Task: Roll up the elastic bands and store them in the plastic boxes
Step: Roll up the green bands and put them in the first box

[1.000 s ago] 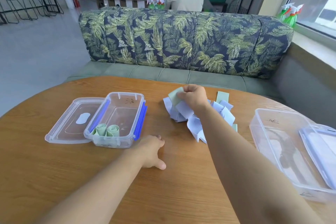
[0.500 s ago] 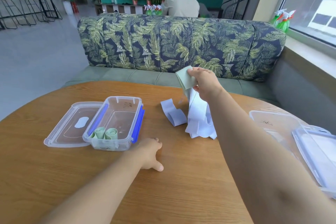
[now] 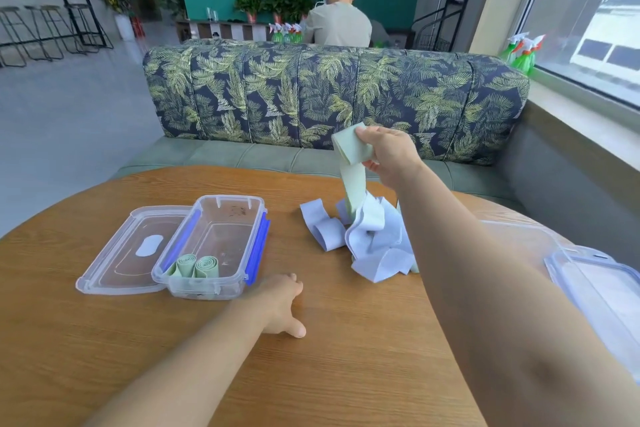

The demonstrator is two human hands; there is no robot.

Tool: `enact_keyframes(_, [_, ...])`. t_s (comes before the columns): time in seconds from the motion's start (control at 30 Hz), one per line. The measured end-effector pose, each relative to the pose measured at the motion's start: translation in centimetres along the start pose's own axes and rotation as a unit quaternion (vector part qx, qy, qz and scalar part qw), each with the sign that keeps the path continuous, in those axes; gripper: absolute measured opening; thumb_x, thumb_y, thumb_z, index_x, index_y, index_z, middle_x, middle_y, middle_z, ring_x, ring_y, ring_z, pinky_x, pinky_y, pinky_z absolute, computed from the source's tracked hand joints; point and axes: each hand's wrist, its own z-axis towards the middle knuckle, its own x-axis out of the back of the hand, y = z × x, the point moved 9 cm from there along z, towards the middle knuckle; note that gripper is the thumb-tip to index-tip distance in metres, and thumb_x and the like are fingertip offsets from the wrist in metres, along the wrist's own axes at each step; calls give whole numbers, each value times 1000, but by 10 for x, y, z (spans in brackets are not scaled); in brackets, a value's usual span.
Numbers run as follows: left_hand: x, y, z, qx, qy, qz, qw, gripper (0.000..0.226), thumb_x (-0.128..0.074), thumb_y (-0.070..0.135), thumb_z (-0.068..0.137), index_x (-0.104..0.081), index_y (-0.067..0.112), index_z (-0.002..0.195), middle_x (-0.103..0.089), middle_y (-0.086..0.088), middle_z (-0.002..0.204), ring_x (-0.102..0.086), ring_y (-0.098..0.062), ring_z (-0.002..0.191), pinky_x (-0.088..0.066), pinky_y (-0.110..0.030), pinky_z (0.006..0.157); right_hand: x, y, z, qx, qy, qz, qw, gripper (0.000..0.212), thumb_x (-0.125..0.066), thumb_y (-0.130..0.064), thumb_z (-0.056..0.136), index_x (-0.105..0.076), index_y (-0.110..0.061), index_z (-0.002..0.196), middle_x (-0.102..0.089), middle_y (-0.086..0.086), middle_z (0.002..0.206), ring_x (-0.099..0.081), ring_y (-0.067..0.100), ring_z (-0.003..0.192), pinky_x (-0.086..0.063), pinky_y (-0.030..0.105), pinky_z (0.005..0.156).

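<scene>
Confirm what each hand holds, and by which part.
Right hand grips the green elastic band by its upper end, the rest hanging into the pile. Left hand holds nothing, resting on the table.

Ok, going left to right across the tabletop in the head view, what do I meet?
Loose clear lid → open plastic box holding two green rolls → left hand resting on the table → pile of loose bands, right hand gripping a green band above it → second box's lid.

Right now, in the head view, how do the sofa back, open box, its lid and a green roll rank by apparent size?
1. Sofa back, largest, though farthest off.
2. Open box and lid: about alike, not ranked.
3. Green roll, smallest.
</scene>
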Motion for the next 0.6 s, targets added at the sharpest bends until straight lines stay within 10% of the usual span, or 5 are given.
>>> enact_keyframes(0.2, [19, -2, 7, 31, -7, -134, 990, 82, -75, 51, 77, -39, 22, 146, -42, 4, 148, -43, -17, 133, -37, -35, 110, 9, 13, -8, -24, 10, -1, 1000, 18, -63, -12, 92, -60, -18, 76, -59, -2, 73, -53, 9, 64, -42, 23, 63])
enact_keyframes(0.3, [49, 20, 9, -1, 50, -294, 954, 31, -70, 48, 83, -58, 28, 102, -54, -2, 107, -51, -15, 96, -42, -24, 79, 14, 12, -12, -25, 9, 15, 1000, 16, -63, -15, 92, -60, -20, 78, -61, -3, 73, -54, 7, 64, -43, 23, 64])
enact_keyframes(0.47, [128, 70, 4, -48, 59, -741, 668, 58, -40, 62, 93, -60, 9, 99, -67, -11, 97, -64, -22, 85, -48, -32, 77, 11, 10, -24, -23, -48, 54, 997, 10, -60, -18, 94, -62, -18, 84, -61, -1, 77, -55, 10, 67, -45, 20, 57])
enact_keyframes(0.6, [174, 86, 1, -85, 96, -791, 599, 36, -45, 40, 101, -60, 8, 107, -63, -7, 86, -62, -19, 76, -54, -31, 68, 7, 11, -46, -17, -142, 52, 988, 15, -58, -20, 92, -65, -11, 101, -66, 9, 89, -61, 21, 81, -47, 26, 70])
